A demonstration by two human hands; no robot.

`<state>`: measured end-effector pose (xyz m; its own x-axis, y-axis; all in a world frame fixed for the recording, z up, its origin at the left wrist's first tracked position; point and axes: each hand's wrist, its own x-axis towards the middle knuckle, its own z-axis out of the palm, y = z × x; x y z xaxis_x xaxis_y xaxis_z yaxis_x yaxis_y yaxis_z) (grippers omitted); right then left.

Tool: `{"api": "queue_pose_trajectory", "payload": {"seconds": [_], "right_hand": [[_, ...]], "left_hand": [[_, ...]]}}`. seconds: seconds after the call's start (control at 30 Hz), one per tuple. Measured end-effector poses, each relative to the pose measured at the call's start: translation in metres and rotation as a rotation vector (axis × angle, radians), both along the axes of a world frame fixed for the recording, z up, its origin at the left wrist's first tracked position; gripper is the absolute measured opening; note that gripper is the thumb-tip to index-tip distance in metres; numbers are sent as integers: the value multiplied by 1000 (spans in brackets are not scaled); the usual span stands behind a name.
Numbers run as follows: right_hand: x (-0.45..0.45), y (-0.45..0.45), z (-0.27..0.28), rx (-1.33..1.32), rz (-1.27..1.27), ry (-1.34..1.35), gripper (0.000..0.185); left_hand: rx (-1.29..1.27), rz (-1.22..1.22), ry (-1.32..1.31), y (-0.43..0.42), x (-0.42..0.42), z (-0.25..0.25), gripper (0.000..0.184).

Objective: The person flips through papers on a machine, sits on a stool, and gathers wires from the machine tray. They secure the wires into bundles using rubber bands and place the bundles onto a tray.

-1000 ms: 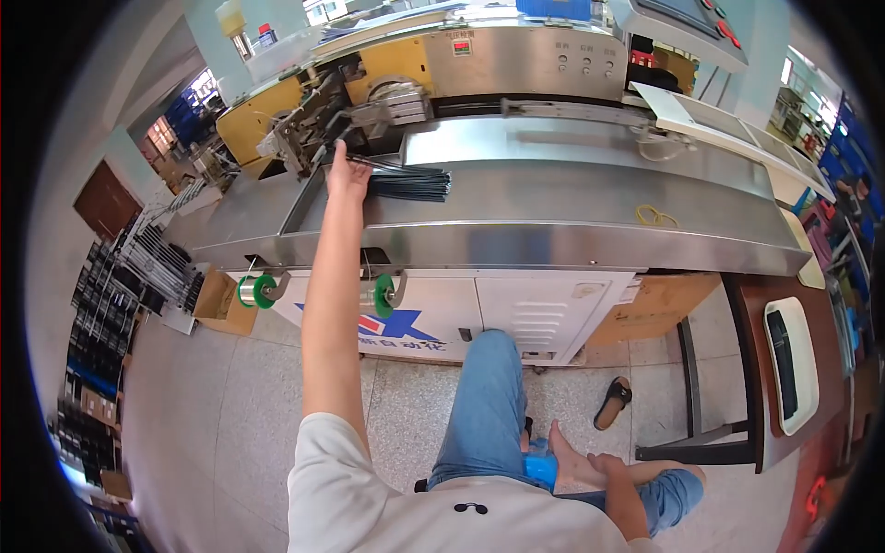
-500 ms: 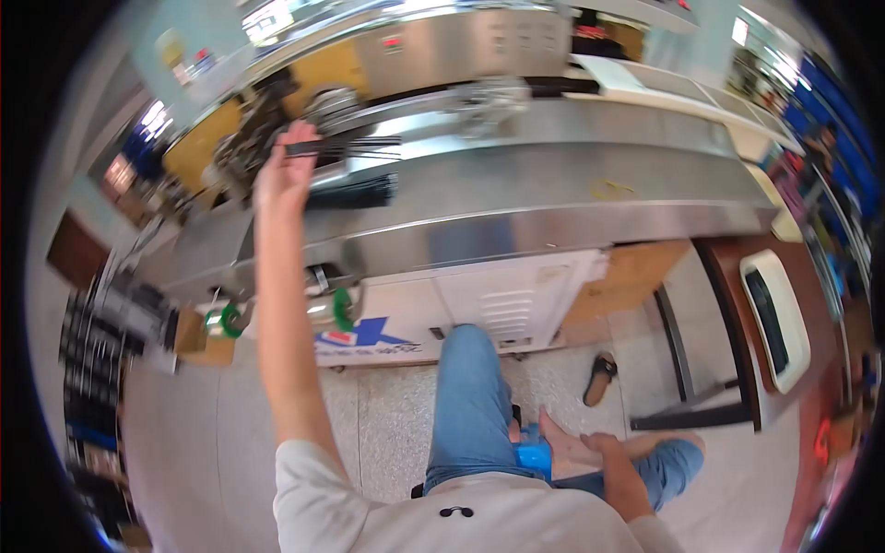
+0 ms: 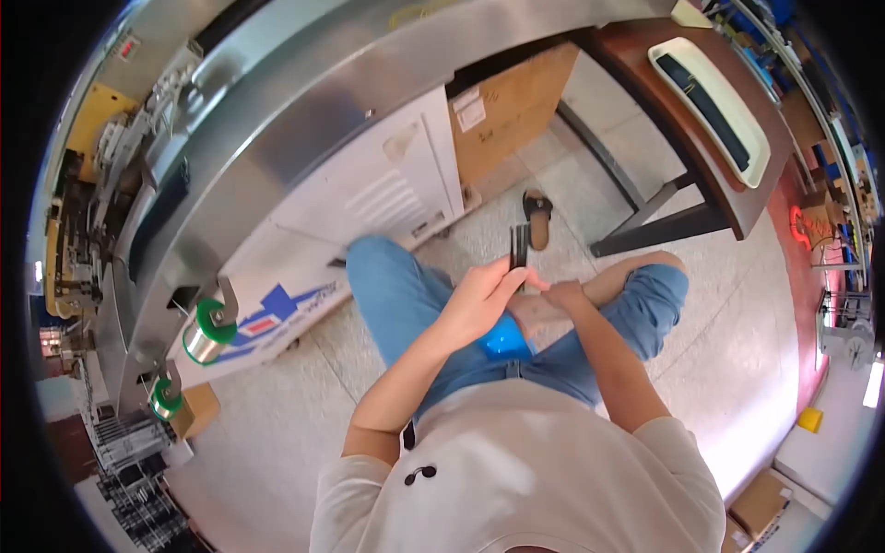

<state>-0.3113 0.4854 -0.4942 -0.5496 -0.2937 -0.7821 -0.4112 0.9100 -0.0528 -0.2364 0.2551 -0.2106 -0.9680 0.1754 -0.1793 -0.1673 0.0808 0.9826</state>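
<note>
My left hand (image 3: 484, 297) is closed round a small bundle of thin black strips (image 3: 519, 247), held upright above my lap. My right hand (image 3: 562, 295) is close beside it, near my bare ankle; its fingers are partly hidden and blend with the left hand's fingertips. A shiny blue object (image 3: 505, 341) lies between my legs, under the hands. More black strips (image 3: 159, 217) rest in the metal trough of the machine at the left.
The metal machine edge (image 3: 304, 101) curves across the upper left, with green-ended spools (image 3: 210, 332) below it. At the upper right, a brown table (image 3: 636, 55) bears a cream tray (image 3: 758, 157) of black strips. A sandal (image 3: 537, 221) lies on the floor.
My left hand has come back from the machine to my lap with the black strips. The view has turned toward the right, and the table and tray now appear higher up.
</note>
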Motion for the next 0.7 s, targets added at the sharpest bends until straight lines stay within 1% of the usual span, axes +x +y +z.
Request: {"api": "queue_pose_trajectory", "payload": {"seconds": [0.03, 0.07, 0.1, 0.13, 0.2, 0.27, 0.3, 0.33, 0.37, 0.4, 0.47, 0.5, 0.57, 0.63, 0.7], "right_hand": [[2, -3, 9, -53, -16, 47, 43], [4, -11, 20, -54, -6, 40, 43], [3, -22, 31, -220, -140, 89, 39], [-1, -31, 42, -386, -274, 138, 36], [-13, -44, 57, -891, -486, 41, 35], [-13, -72, 140, -1305, -844, -237, 35], [-13, -82, 175, -1310, -850, -242, 35], [-13, -88, 207, -1402, -779, -248, 34], [-12, -93, 231, -1491, -707, -246, 33], [-11, -96, 248, -1491, -718, -236, 33], [-7, -100, 275, -1465, -787, -562, 30], [-8, -103, 285, -1452, -812, -711, 29], [1, -107, 303, -1348, -1015, -819, 25], [-1, -102, 296, -1327, -880, -831, 24], [1, -106, 300, -1308, -868, -680, 24]], "left_hand": [[105, 8, 30, 3, 0, -3, 25], [203, 15, 74, 2, -1, -4, 25], [199, 24, 75, -2, -1, -2, 25], [219, -11, 16, -8, 0, 2, 25], [260, -77, -106, -18, 1, 8, 26], [260, -64, -147, -24, 2, 6, 25], [264, -67, -186, -26, 2, 4, 25], [271, -74, -225, -28, 1, 3, 24], [268, -85, -229, -28, 1, 1, 24], [311, -71, -232, -27, 1, 0, 24], [399, -45, -235, -24, 0, -2, 25], [399, -68, -224, -24, 1, -1, 25], [338, -51, -302, -22, 0, 2, 23], [234, 21, -185, -16, 3, -17, 24], [165, -61, -183, -20, 4, -24, 24]]}}
